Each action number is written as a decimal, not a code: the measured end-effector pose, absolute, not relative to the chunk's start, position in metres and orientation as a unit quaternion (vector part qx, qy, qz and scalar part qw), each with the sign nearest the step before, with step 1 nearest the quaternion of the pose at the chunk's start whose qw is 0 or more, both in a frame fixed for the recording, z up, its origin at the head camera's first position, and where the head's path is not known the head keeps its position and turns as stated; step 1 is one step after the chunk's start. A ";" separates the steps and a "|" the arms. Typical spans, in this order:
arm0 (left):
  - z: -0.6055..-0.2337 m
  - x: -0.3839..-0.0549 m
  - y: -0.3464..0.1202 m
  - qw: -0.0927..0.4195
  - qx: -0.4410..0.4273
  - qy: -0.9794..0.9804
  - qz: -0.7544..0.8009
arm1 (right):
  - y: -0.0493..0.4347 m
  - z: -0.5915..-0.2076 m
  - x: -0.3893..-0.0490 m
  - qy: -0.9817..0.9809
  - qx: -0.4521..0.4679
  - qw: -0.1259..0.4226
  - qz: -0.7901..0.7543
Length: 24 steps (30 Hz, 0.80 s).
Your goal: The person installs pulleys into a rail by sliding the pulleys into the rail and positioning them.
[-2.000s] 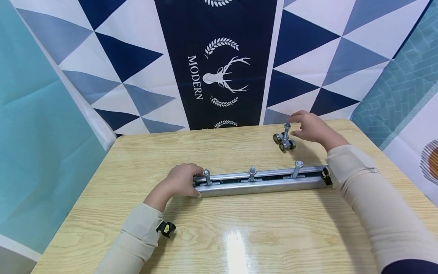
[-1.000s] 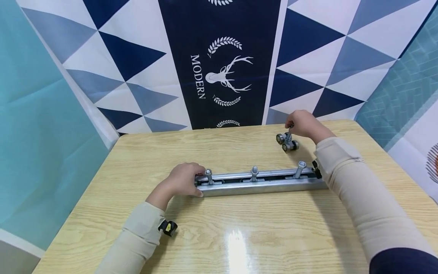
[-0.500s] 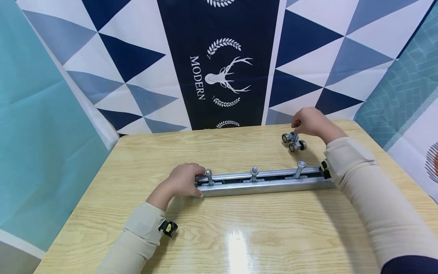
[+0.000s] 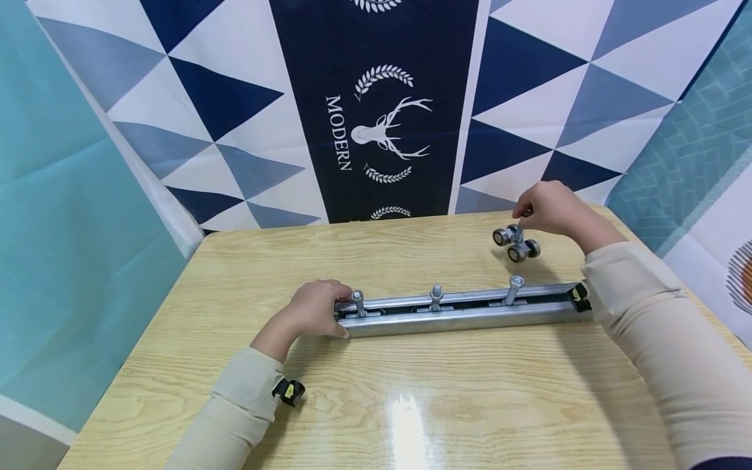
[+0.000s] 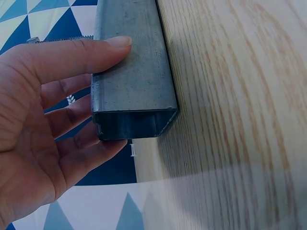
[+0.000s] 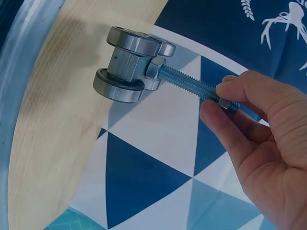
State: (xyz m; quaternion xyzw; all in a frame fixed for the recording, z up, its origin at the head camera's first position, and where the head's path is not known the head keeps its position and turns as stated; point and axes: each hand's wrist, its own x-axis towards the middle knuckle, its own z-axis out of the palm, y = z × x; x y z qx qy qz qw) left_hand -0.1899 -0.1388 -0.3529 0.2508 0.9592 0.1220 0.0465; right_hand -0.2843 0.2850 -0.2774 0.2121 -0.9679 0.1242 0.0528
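Note:
My left hand point(image 4: 317, 308) grips the left end of a steel channel track point(image 4: 458, 320) lying on the table. In the left wrist view the thumb lies on one side wall of the hollow track point(image 5: 136, 81), with fingers round the far side. Three upright bolts point(image 4: 436, 297) stand along the track's slot. Behind its right part, my right hand point(image 4: 555, 209) pinches the bolt of a trolley roller point(image 4: 517, 243) with several bearing wheels, held just above the table. The right wrist view shows thumb and fingertips near the end of the threaded bolt point(image 6: 187, 82).
The wood-grain table point(image 4: 364, 391) reaches back to a patterned cloth point(image 4: 376, 117) hanging behind it. Teal sheeting point(image 4: 70, 196) hangs at the left side. The right sleeve point(image 4: 658, 339) passes over the track's right end.
My right hand closed its fingers on the trolley roller's bolt, then lifted the roller off the table and carried it a little to the right. My left hand stays on the track.

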 end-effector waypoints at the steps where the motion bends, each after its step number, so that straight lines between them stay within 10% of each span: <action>1: -0.353 -0.190 -0.139 0.047 0.251 0.959 0.122 | 0.287 -0.277 -0.283 -0.968 0.213 0.053 0.124; 24: -0.352 -0.189 -0.140 0.044 0.255 0.958 0.126 | 0.314 -0.264 -0.245 -0.970 0.204 0.069 0.115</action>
